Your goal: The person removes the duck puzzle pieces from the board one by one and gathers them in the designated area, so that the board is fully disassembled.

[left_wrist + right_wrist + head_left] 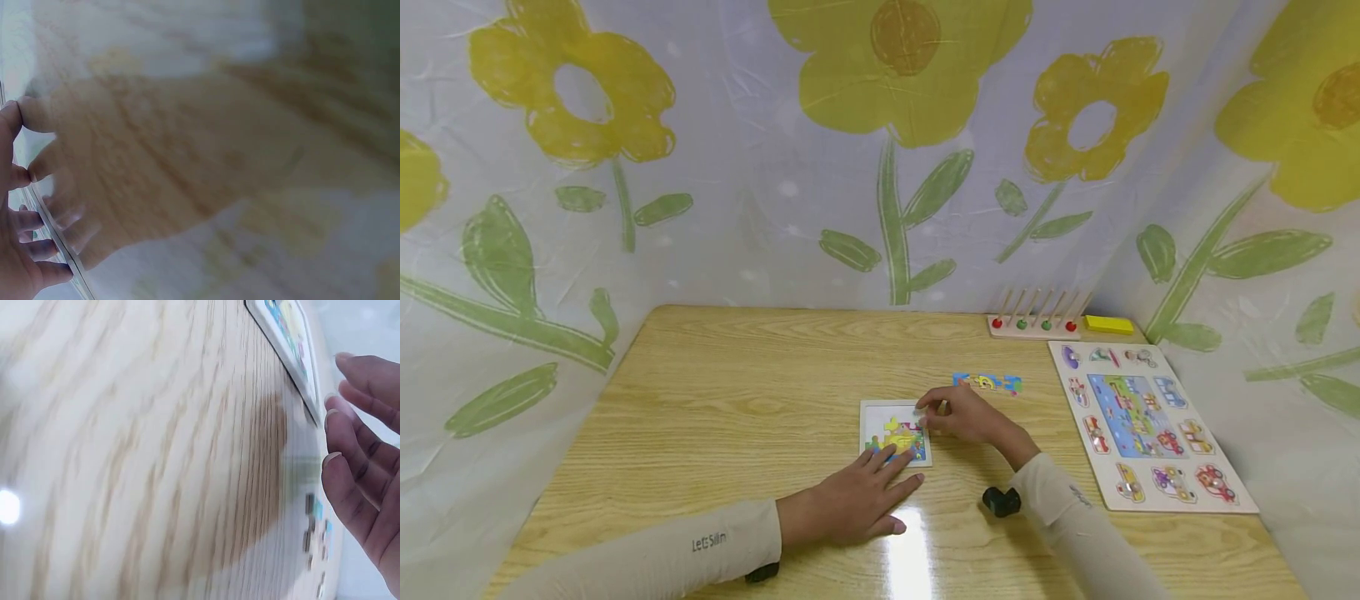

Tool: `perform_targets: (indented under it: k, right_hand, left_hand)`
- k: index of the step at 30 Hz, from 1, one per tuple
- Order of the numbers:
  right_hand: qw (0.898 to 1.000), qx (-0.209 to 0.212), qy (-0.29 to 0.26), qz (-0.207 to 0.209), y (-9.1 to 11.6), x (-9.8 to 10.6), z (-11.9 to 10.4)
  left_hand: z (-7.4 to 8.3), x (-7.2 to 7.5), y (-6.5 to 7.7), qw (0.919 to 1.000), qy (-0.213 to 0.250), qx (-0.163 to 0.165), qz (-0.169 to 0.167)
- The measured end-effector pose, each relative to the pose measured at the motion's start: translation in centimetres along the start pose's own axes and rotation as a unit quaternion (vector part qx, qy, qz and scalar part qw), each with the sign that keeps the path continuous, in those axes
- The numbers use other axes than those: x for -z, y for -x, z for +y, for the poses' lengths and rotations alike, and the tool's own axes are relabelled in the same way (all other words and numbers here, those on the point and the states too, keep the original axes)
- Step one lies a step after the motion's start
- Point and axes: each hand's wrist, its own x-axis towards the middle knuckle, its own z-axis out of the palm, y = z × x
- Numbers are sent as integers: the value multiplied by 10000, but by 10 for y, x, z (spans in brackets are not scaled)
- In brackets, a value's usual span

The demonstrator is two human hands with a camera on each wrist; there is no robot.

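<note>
A small white-framed jigsaw puzzle (863,417) lies on the table, its lower part filled with yellow, green, blue and pink pieces and its upper part bare white. My left hand (857,498) rests with spread fingers over the frame's near edge; in the left wrist view its fingertips (55,272) touch that edge. At the frame's right side, my right hand (962,415) is bent over the upper right corner. Its loosely bent fingers (340,481) show no piece between them in the right wrist view. Loose jigsaw pieces (987,383) lie just behind the right hand.
On the right lies a large wooden peg puzzle board (1075,400) with vehicle pictures. Behind it stand a pegged rack (1033,331) with red and green beads and a yellow block (1108,325). A black object (1002,502) sits by the right forearm. Flowered curtains surround the table (722,375).
</note>
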Motion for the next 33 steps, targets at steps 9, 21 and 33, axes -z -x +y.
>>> perform_targets:
  k: [9,21,33]
  right_hand:
    - [9997,48,132,-221,-11,-10,-12]
    - [9960,161,642,-602,-19,-14,-23]
    - [9928,-28,938,-740,-20,-14,-25]
  left_hand:
    - [1,1,1,9999,-84,-44,73]
    - [0,0,1,9999,-89,-34,126]
    - [0,-1,0,9999,-15,-58,107]
